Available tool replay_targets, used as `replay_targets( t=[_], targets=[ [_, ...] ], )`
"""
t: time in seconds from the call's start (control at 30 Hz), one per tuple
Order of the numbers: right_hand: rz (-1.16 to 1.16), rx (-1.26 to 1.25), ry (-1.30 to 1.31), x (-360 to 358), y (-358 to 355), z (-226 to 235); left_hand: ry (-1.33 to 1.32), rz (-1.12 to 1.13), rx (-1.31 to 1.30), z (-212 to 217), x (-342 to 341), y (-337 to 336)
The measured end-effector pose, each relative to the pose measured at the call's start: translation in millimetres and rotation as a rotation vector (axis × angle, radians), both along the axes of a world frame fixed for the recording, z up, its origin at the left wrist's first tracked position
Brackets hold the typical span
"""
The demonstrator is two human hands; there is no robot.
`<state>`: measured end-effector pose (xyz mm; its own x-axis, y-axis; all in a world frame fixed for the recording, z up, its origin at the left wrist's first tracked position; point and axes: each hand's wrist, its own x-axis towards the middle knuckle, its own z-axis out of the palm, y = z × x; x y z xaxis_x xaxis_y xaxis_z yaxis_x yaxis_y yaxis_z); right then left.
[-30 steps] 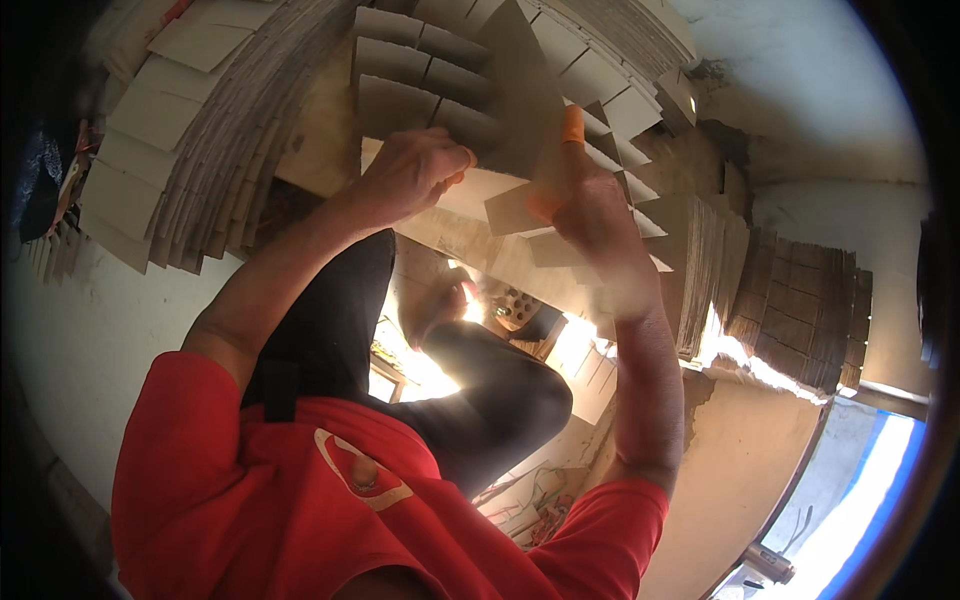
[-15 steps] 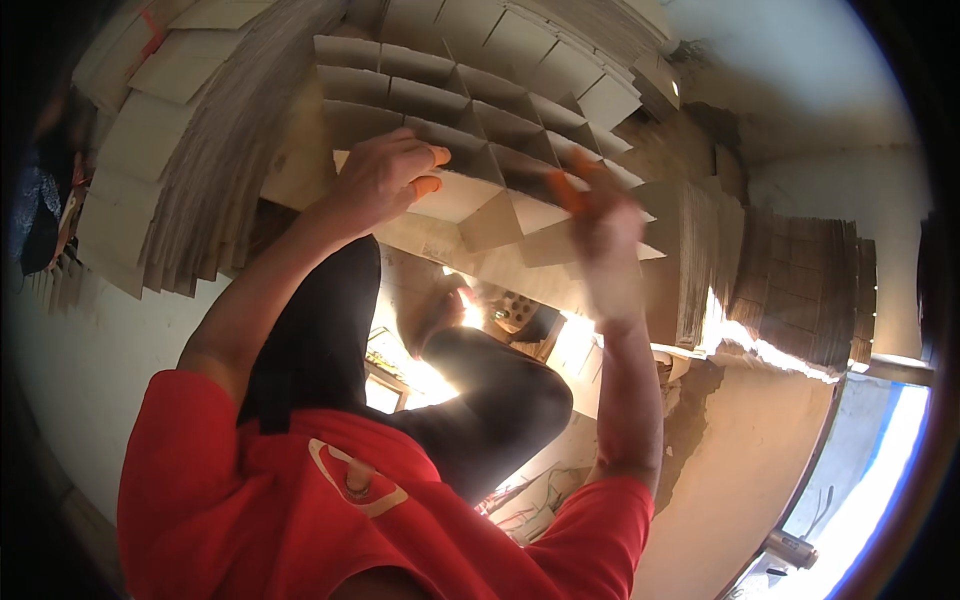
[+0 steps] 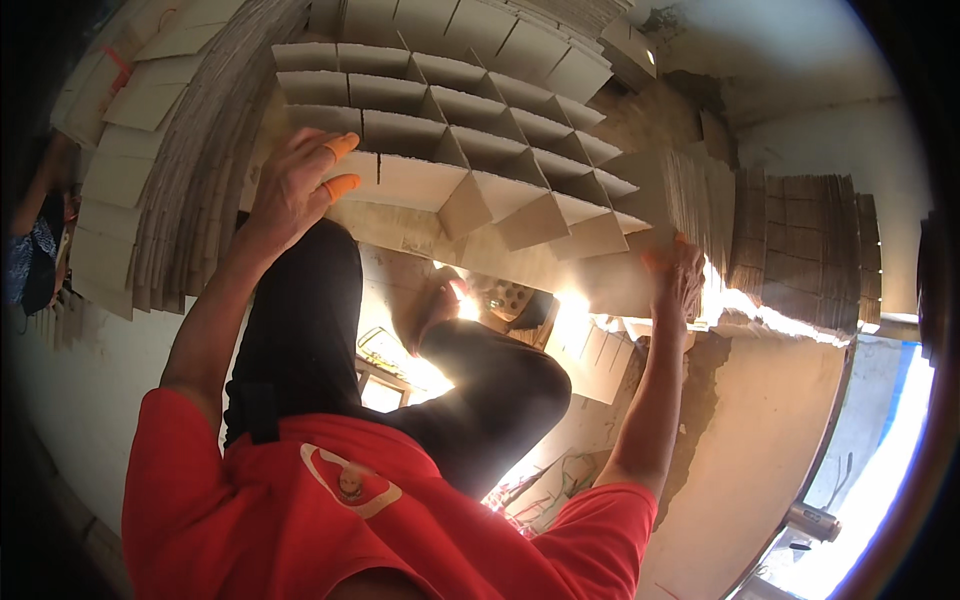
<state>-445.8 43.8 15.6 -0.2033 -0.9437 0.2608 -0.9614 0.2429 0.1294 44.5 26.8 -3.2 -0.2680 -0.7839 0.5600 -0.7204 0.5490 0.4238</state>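
Observation:
A grid of interlocked grey-brown cardboard dividers [image 3: 410,178] stands in front of me, its slotted strips crossing into open cells. My left hand [image 3: 290,190] is at the grid's near left corner. Its thumb and forefinger, both in orange finger covers, are apart, with the end of the front strip next to them. At the right, my right hand [image 3: 677,275] reaches the near end of a stack of upright cardboard pieces [image 3: 690,195]. Its fingers are bent against that stack, dim and partly hidden, so whether they pinch a piece is unclear.
Tall stacks of cardboard strips [image 3: 195,150] rise on the left, with more slotted sheets [image 3: 480,30] behind the grid. Another cardboard stack [image 3: 800,240] stands at far right. My bent legs [image 3: 490,400] are below the work surface, near bright light. A person's arm [image 3: 45,185] shows at far left.
My right hand has moved from over the grid, right and down to the cardboard stack. My left hand has shifted left to the grid's corner, and the grid sits slightly farther left.

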Motion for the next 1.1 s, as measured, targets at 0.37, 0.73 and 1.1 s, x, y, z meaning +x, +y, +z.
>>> replay_targets(
  t=[0.37, 0.73, 1.1],
  targets=[
    [0.016, -0.401, -0.212, -26, -11, 19, 0.062, 0.020, 0.051, 6, 11, 0],
    [0.097, -0.572, -0.237, 34, -22, 107, 0.134, 0.108, 0.122, 12, 21, 3],
    [0.653, -0.265, -0.907, 240, -42, 147, 0.225, 0.032, 0.072, 1, 13, -3]
  ],
)
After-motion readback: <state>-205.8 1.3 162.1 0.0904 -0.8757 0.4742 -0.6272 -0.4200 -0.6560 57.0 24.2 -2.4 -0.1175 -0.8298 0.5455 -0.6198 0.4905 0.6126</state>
